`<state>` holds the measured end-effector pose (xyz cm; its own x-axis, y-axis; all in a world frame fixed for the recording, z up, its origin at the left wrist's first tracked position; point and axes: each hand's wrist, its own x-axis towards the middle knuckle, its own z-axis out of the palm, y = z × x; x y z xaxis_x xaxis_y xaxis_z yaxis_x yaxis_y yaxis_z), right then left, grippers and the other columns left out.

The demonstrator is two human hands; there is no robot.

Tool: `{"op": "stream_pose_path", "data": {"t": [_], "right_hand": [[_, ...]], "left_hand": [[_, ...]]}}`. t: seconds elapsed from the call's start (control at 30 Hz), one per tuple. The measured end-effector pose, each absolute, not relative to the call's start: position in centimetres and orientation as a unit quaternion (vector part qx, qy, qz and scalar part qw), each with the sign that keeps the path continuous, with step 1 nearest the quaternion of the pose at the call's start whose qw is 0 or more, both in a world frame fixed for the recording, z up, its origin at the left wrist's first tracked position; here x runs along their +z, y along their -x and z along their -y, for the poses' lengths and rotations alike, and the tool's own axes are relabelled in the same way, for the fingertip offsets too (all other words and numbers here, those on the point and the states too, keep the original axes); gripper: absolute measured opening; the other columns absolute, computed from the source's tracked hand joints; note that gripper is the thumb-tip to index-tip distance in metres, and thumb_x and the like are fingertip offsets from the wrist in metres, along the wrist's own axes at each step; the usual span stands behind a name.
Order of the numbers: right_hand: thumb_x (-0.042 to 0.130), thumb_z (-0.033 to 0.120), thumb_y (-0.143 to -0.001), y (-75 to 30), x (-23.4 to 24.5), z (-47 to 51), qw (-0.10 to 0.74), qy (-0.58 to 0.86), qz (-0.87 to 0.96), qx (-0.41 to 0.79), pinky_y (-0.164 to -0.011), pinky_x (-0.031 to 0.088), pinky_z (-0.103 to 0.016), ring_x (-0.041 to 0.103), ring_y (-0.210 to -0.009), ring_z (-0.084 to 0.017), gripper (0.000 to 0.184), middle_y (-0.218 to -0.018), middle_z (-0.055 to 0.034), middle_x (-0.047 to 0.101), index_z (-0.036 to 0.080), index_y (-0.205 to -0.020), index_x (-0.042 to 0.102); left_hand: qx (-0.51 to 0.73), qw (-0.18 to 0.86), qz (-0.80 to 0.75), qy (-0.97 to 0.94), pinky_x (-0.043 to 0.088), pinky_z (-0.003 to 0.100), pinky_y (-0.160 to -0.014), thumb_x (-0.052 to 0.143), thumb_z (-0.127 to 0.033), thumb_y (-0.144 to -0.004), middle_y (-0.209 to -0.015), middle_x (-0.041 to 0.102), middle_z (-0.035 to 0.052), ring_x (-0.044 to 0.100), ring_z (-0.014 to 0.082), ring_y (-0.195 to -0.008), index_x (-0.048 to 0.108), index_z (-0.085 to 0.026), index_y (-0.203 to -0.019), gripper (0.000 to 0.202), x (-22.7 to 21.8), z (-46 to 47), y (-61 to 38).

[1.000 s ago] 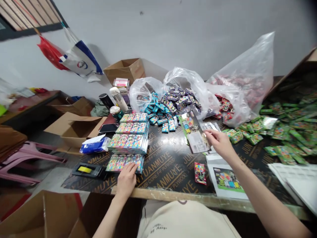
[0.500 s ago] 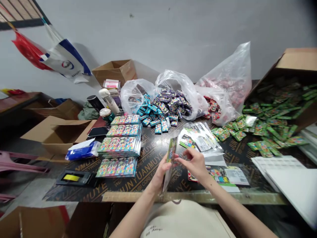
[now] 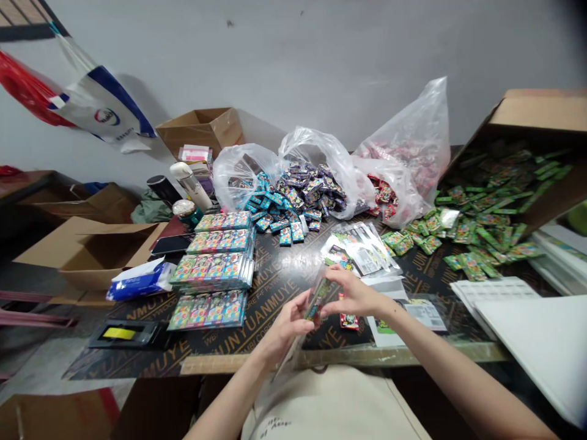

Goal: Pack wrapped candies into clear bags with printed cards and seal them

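Between my hands, over the table's front, is a clear plastic sleeve point(image 3: 318, 297) with printed content, tilted and seen nearly edge-on. My left hand point(image 3: 290, 324) is closed on its left side, thumb in front. My right hand point(image 3: 351, 292) grips its upper right side with fingers and thumb. A red packet point(image 3: 349, 321) lies on the table just below my right hand. Beyond it are clear sleeves with printed cards point(image 3: 364, 250). Another sleeved card point(image 3: 424, 313) lies partly under my right forearm.
Stacks of filled sleeves point(image 3: 208, 310) stand at left, near a tape dispenser point(image 3: 126, 333). Behind lie blue packets point(image 3: 275, 208), purple packets point(image 3: 312, 186) and red packets point(image 3: 385, 194) in plastic bags. Green packets point(image 3: 477, 238) spill from a carton point(image 3: 541, 113). White sheets point(image 3: 532, 330) lie at right.
My right hand has moved from beside the sleeve onto its upper side. The sleeve leans more to the right, and the red packet shows more fully. The whole view has shifted slightly.
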<state>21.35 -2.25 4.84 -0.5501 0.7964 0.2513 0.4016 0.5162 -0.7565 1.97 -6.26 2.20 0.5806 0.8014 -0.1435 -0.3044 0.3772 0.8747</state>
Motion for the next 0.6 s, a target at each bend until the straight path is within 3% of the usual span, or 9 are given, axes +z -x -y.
{"op": "stream_pose_path", "data": {"t": [0.1, 0.17, 0.33, 0.4, 0.5, 0.6], "right_hand": [[0.076, 0.040, -0.055, -21.3, 4.8, 2.2, 0.286, 0.398, 0.793, 0.362, -0.079, 0.040, -0.031, 0.048, -0.090, -0.021, 0.067, -0.101, -0.0043, 0.059, 0.024, -0.116, 0.054], [0.077, 0.036, -0.055, -21.0, 4.5, 2.1, 0.306, 0.402, 0.772, 0.386, -0.083, 0.040, -0.033, 0.049, -0.092, -0.021, 0.070, -0.106, -0.0039, 0.058, 0.026, -0.120, 0.051], [0.076, 0.030, -0.058, -19.7, 2.3, 1.9, 0.516, 0.480, 0.586, 0.400, -0.094, 0.035, -0.035, 0.049, -0.104, -0.020, 0.073, -0.112, -0.0035, 0.055, 0.028, -0.124, 0.044], [0.073, 0.036, -0.062, -19.2, 1.3, 2.2, 0.510, 0.479, 0.525, 0.485, -0.089, 0.039, -0.033, 0.051, -0.102, -0.020, 0.061, -0.109, -0.0038, 0.057, 0.026, -0.117, 0.050], [0.062, 0.042, -0.073, -18.4, 0.3, 2.9, 0.439, 0.417, 0.499, 0.620, -0.074, 0.045, -0.029, 0.057, -0.079, -0.016, 0.032, -0.087, -0.0026, 0.063, 0.017, -0.093, 0.061], [0.067, 0.038, -0.069, -18.0, 0.0, 3.1, 0.462, 0.410, 0.494, 0.612, -0.066, 0.045, -0.025, 0.056, -0.067, -0.013, 0.028, -0.075, 0.0003, 0.063, 0.016, -0.083, 0.061]], "left_hand": [[0.358, 0.768, -0.317, -0.426, 0.038, 0.031, -0.086, 0.064, -0.030, -0.066, -0.100, 0.065, 0.0070, 0.056, 0.0232, -0.093, 0.059, -0.015, -0.111, 0.048, 2.2, 6.2, -2.0], [0.360, 0.763, -0.335, -0.419, 0.037, 0.030, -0.087, 0.061, -0.029, -0.069, -0.101, 0.065, 0.0075, 0.057, 0.0231, -0.094, 0.062, -0.015, -0.107, 0.040, 2.1, 6.1, -2.0], [0.384, 0.753, -0.381, -0.374, 0.043, 0.025, -0.070, 0.061, -0.025, -0.072, -0.090, 0.069, 0.0044, 0.061, 0.0164, -0.073, 0.063, -0.017, -0.103, 0.033, 1.7, 5.5, -1.5], [0.387, 0.750, -0.387, -0.371, 0.043, 0.024, -0.066, 0.061, -0.024, -0.073, -0.087, 0.069, 0.0042, 0.061, 0.0149, -0.069, 0.063, -0.017, -0.103, 0.031, 1.6, 5.3, -1.3], [0.405, 0.718, -0.380, -0.420, 0.044, 0.026, -0.073, 0.059, -0.025, -0.075, -0.093, 0.068, 0.0062, 0.061, 0.0169, -0.078, 0.063, -0.016, -0.102, 0.029, 1.6, 5.1, -1.5], [0.415, 0.666, -0.391, -0.482, 0.043, 0.028, -0.078, 0.059, -0.029, -0.077, -0.093, 0.068, 0.0064, 0.060, 0.0185, -0.082, 0.065, -0.014, -0.099, 0.027, 1.5, 5.0, -1.8]]}}
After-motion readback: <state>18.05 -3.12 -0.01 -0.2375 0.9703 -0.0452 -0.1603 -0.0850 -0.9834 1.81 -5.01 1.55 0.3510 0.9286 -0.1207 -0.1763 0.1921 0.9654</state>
